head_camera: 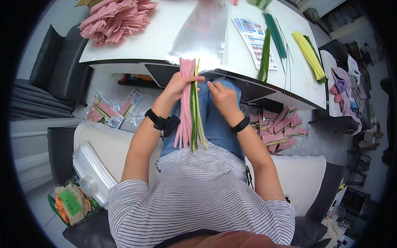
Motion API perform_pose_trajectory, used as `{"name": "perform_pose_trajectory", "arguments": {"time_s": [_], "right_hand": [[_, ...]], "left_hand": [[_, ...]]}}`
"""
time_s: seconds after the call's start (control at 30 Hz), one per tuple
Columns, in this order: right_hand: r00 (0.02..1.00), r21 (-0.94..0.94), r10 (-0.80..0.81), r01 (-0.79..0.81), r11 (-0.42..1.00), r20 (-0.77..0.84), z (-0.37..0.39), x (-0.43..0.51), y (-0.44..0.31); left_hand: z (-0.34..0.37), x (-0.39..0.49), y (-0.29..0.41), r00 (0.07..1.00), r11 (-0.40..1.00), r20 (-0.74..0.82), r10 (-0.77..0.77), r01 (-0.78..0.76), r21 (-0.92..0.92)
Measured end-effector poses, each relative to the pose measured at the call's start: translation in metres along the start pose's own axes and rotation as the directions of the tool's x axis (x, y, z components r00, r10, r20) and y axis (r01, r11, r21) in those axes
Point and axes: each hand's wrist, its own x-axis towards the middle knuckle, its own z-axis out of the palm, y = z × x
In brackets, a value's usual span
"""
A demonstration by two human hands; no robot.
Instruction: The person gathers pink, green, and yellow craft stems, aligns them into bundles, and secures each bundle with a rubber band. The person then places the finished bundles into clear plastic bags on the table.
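My left hand (180, 84) grips an upright bundle of fuzzy chenille stems over my lap. Most of its stems are pink (185, 114), with a dark green strip (194, 124) and a light yellow-green strip (201, 128) along the right side. The upper ends reach the table's front edge. The thumb lies across the front of the bundle. Just right of it, apart from the stems, is my right hand (225, 97), with its fingers curled and its fingertips towards my left thumb. Whether something thin is pinched there cannot be made out.
On the white table (136, 46) are a heap of pink stems (118, 21), clear plastic sleeves (198, 40), printed sheets (254, 40), green stems (265, 55), dark green wires (276, 34) and yellow stems (307, 54). Packed bundles (279, 127) lie on the floor. Plastic bags (93, 167) rest beside me.
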Motion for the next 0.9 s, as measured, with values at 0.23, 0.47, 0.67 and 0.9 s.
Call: {"name": "perform_pose_trajectory", "arguments": {"time_s": [0.23,0.47,0.67,0.9], "right_hand": [[0.971,0.072,-0.052,0.037,0.997,0.231,-0.016,-0.032,-0.017],[0.663,0.253,0.178,-0.499,0.829,0.727,-0.058,-0.060,-0.019],[0.677,0.691,0.715,-0.602,0.401,0.175,-0.031,-0.010,0.030],[0.757,0.899,0.537,-0.437,-0.007,0.372,0.001,0.013,0.027]], "left_hand": [[0.011,0.015,0.011,1.000,0.984,0.000,-0.031,0.030,0.178],[0.012,0.028,0.028,0.999,0.983,0.001,-0.049,0.048,0.176],[0.013,0.029,0.029,0.998,0.985,0.014,-0.064,0.061,0.160],[0.008,0.008,0.017,0.988,0.998,0.150,-0.028,0.019,0.062]]}}
